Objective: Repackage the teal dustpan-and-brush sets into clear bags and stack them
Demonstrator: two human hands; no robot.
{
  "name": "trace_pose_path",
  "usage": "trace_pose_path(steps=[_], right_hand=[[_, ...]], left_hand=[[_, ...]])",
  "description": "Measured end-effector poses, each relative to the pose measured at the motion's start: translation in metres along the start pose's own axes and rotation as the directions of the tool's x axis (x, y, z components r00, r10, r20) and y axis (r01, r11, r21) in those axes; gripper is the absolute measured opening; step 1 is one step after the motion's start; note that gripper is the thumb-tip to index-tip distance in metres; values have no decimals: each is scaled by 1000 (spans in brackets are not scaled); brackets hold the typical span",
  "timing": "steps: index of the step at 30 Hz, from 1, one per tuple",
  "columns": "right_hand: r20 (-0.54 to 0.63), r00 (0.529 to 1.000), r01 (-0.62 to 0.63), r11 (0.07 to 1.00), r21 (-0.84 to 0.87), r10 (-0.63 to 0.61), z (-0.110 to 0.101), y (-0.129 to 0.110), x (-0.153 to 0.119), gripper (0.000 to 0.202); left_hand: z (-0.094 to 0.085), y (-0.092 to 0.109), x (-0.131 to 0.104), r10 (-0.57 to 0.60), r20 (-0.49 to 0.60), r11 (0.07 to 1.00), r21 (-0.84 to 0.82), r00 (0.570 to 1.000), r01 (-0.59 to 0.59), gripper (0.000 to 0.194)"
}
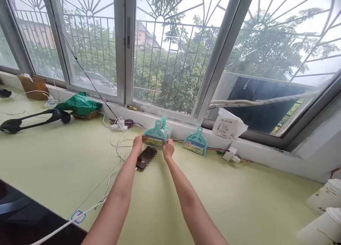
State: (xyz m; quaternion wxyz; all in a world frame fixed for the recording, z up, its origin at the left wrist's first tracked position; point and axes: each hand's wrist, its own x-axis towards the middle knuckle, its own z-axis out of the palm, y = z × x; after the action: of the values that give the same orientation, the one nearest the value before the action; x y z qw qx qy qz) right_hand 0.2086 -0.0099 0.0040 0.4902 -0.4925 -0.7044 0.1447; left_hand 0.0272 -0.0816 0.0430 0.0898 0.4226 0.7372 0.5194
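Observation:
Both arms reach forward to a row of packaged teal dustpan and brush sets (pixel 154 134) standing against the wall below the window. My left hand (pixel 137 143) is closed on the left edge of the front set. At the opposite edge, my right hand (pixel 168 148) grips its lower right corner. Several more sets (pixel 165 126) stand close behind it, mostly hidden. Apart from them, another teal dustpan and brush set (pixel 195 142) leans on the wall to the right. A dark phone (pixel 146 158) with a cable lies just below my left hand.
White cables (pixel 118 151) run across the green tabletop (pixel 229 199) from a power strip (pixel 119 125). A green plastic bag (pixel 80 104) and black headgear with straps (pixel 34 120) lie left. A white package (pixel 228 124) rests on the sill; white cups (pixel 326 199) stand right.

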Motion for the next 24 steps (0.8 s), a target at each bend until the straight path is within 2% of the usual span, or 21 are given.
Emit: trace_pose_path(steps=[3,5,8,13,16,18,24], right_hand=[[-49,999,-3,1000,-2,3,11,6,2,16],[-44,997,-68,998,-11,68,15,9,2,15],[24,987,-154,982,-105,157,17,10,3,12],[64,992,-89,964,-249,109,10,7,8,25],[54,996,-48,962,-269,65,4,6,10,23],[60,997,-34,966,-258,51,1,6,10,17],[-32,986,-164,966,-199,161,4,4,13,25]], left_hand=[[9,-10,7,65,34,995,79,997,-68,3],[18,-16,10,77,58,980,177,995,-86,12],[32,-24,15,43,103,952,297,994,-72,25],[50,-29,21,47,109,929,360,993,-83,37],[52,-29,22,63,115,911,399,991,-105,39],[49,-28,26,61,117,898,427,991,-105,32],[43,-23,38,115,20,880,462,993,-111,25]])
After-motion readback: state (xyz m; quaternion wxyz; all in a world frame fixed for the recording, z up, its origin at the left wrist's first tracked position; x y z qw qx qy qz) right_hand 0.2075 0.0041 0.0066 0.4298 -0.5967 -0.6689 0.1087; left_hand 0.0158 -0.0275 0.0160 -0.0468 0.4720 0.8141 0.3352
